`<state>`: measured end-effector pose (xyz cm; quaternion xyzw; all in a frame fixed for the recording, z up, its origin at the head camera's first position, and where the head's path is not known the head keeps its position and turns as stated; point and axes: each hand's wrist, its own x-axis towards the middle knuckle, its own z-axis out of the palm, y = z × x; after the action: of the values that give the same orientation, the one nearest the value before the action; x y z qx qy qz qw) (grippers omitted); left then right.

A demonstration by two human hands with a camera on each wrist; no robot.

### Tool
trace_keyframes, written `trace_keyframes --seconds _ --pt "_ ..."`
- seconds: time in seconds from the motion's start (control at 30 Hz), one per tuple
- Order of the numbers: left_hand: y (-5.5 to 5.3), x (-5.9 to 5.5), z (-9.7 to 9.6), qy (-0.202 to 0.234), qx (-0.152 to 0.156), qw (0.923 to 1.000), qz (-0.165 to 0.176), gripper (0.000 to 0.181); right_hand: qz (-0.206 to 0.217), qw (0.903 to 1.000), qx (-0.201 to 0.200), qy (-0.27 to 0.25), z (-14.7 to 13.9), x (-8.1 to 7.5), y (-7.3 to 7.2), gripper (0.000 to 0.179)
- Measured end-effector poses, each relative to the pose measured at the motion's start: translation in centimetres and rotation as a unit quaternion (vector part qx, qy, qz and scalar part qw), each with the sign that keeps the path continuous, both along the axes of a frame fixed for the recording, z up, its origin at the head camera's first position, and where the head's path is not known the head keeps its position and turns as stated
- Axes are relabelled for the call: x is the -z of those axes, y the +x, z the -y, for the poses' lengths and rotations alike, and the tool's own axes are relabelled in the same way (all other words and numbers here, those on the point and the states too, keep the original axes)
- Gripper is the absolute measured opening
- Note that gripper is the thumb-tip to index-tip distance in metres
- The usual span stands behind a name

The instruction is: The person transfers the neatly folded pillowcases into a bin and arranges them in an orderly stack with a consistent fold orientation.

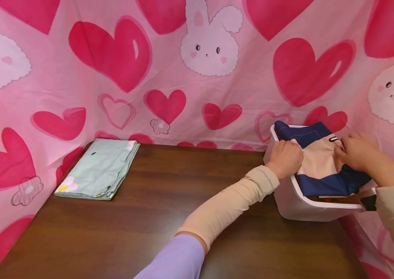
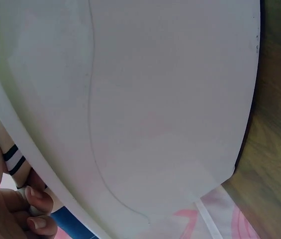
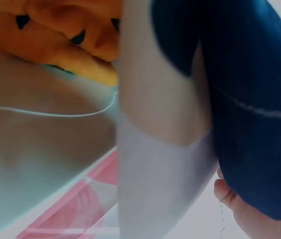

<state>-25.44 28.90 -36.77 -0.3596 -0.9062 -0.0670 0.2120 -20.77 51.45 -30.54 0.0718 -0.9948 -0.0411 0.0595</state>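
Observation:
A navy and beige cloth with dark lettering lies across the top of a white bin on the right. My left hand pinches its left edge, above the bin's near-left rim. In the left wrist view that hand's curled fingers show beside the rim, close to the striped part of the cloth. My right hand grips the cloth's right side. Up close in the right wrist view the navy fabric hides most of that hand. Orange fabric with black patches sits inside the bin.
A folded pale green cloth with flower prints lies at the far left of the brown wooden table. Pink heart-and-rabbit curtains surround the table at the back and sides. The bin stands at the table's right edge.

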Motion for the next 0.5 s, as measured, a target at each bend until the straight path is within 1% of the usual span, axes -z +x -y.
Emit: trace_keyframes --seconds 0.1,0.27,0.5 --pt "-0.2 0.2 -0.1 0.001 0.001 1.0 0.004 0.036 0.006 1.0 0.003 -0.002 -0.3 0.1 0.0 0.027" --pt "-0.4 0.5 0.1 0.013 0.014 0.9998 0.008 0.035 0.012 0.9999 0.007 0.006 -0.4 0.1 -0.3 0.027" --pt "-0.4 1.1 0.4 0.01 0.021 0.9994 0.026 0.033 0.048 0.9986 0.009 0.019 -0.3 0.3 -0.3 0.03"
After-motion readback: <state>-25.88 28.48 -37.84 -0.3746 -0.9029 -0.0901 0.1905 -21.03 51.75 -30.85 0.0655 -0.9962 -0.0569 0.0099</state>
